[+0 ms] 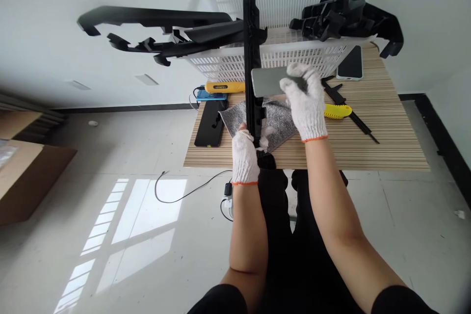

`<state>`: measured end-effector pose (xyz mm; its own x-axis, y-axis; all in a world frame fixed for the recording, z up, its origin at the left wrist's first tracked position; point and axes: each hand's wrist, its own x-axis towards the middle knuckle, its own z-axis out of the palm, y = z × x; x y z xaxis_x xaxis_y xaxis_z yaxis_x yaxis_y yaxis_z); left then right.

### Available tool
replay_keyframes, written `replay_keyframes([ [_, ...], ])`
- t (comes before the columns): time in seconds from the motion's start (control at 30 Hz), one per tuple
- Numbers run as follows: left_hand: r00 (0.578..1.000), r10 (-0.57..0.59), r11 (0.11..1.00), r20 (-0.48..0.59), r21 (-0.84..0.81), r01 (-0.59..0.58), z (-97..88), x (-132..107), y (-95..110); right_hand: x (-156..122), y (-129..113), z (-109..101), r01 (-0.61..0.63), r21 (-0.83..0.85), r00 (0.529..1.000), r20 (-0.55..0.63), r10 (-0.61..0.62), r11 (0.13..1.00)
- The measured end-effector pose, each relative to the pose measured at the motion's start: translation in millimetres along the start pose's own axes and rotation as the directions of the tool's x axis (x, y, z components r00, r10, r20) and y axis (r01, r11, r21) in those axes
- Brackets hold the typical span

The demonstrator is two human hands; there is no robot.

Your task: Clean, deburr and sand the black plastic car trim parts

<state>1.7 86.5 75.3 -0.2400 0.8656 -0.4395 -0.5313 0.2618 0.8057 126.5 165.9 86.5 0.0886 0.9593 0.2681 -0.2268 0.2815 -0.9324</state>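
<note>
My left hand (246, 157), in a white knit glove with an orange cuff, is closed around the lower end of a long black plastic trim piece (251, 59). The piece stands lengthwise away from me, over the table's front part. My right hand (305, 100), gloved the same way, grips a flat grey rectangular plate (270, 81) by its right end. The plate's left edge meets or overlaps the trim piece; whether they touch I cannot tell. Beneath both lies a grey cloth (281, 120). A yellow ridged tool handle (338, 111) lies just right of my right hand.
A white plastic basket (294, 54) at the back holds black trim pieces (154, 17) jutting left, and more parts (342, 14) at right. On the wooden table (390, 142) lie a black phone (211, 123), a yellow corded tool (224, 87), another phone (351, 65) and a black caliper-like tool (346, 103).
</note>
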Motion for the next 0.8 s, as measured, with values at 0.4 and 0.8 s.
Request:
replay_keyframes([
  [0.4,1.000,0.005,1.000,-0.020,0.016,-0.004,2.7,-1.6,1.7,1.6,5.7,8.4,-0.045,-0.082,0.990,0.128,0.055,0.996],
  [0.8,1.000,-0.012,1.000,-0.015,0.019,0.012,4.1,-1.9,-0.3,1.5,1.5,6.3,-0.060,0.010,0.975,0.216,0.056,0.998],
])
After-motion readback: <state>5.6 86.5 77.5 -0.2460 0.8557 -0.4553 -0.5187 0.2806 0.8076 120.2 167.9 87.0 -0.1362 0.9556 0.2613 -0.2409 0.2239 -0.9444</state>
